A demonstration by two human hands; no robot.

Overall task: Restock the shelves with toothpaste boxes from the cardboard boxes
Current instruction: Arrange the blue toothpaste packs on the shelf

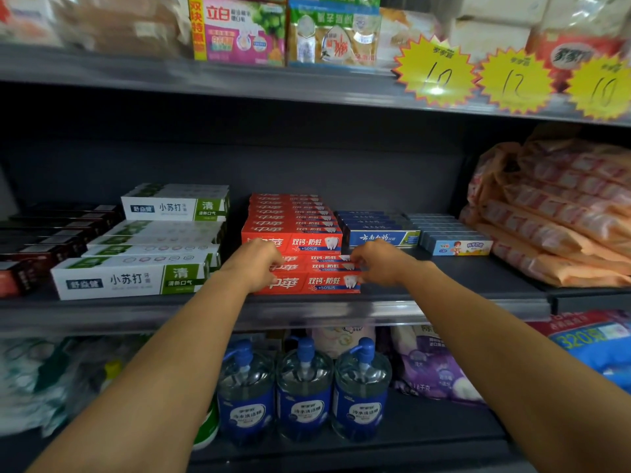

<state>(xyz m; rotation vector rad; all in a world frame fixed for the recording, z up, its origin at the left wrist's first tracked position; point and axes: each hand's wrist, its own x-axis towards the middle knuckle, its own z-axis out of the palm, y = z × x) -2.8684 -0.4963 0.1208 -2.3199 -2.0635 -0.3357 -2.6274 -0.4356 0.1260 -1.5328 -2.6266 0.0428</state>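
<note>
Red toothpaste boxes [316, 281] lie in a low front row on the middle shelf [307, 310], before a taller stack of the same red boxes [293, 220]. My left hand [261, 264] grips the left end of the front red boxes. My right hand [379, 262] holds their right end, fingers curled over the edge. White and green toothpaste boxes [136, 278] fill the shelf to the left, blue ones [382, 238] sit to the right. No cardboard box is in view.
Dark boxes [37, 244] at the far left, orange plastic packs [560, 216] at the right. Blue pump bottles [304, 390] and purple bags [433, 367] stand on the lower shelf. Yellow price stars [435, 71] hang from the upper shelf edge.
</note>
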